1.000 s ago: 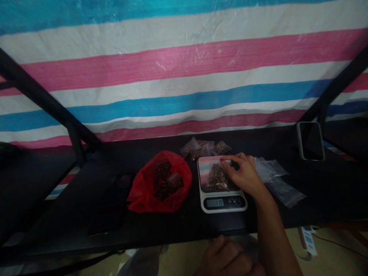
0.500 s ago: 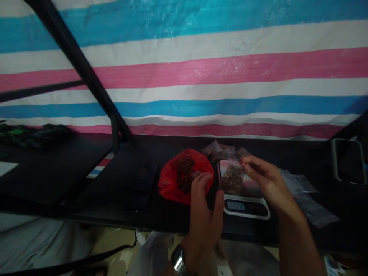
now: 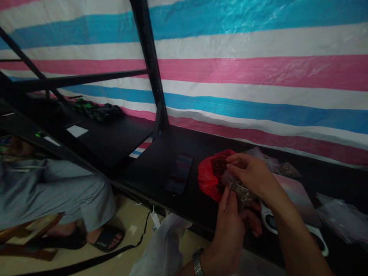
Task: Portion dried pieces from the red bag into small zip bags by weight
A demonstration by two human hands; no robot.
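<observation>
Taking the view as a dial centred on the clear bag (image 3: 245, 196) between the person's hands, a metal-banded watch (image 3: 198, 262) sits nearest, at 7 o'clock, round the left wrist. Just beyond it, the left hand (image 3: 232, 226) has its grip clamped on that clear bag, thumb on the near side and fingers round the underside; brown pieces show through the plastic. The right hand (image 3: 255, 173) comes in over it from 4 o'clock, thumb and forefinger close together at 11 o'clock above the red bag; whether its grip pinches anything, I cannot tell.

At 3 o'clock a white kitchen scale (image 3: 297, 197) rests on the black worktop (image 3: 155, 172), its display too blurred to read. Farther out, nearer 4 o'clock, flat see-through bags (image 3: 340, 220) lie overlapping. The red bag (image 3: 204, 178), its mouth spread and dark brown pieces inside, stands at 9 to 10 o'clock, with a dark phone-like slab (image 3: 178, 174) lying flat beyond it. Small filled bags (image 3: 287, 168) lie at 1 to 2 o'clock behind the scale.

Farther away, a seated person in grey trousers (image 3: 71, 188) is at 9 o'clock, and a striped sheet (image 3: 244, 69) spans the back at 12.
</observation>
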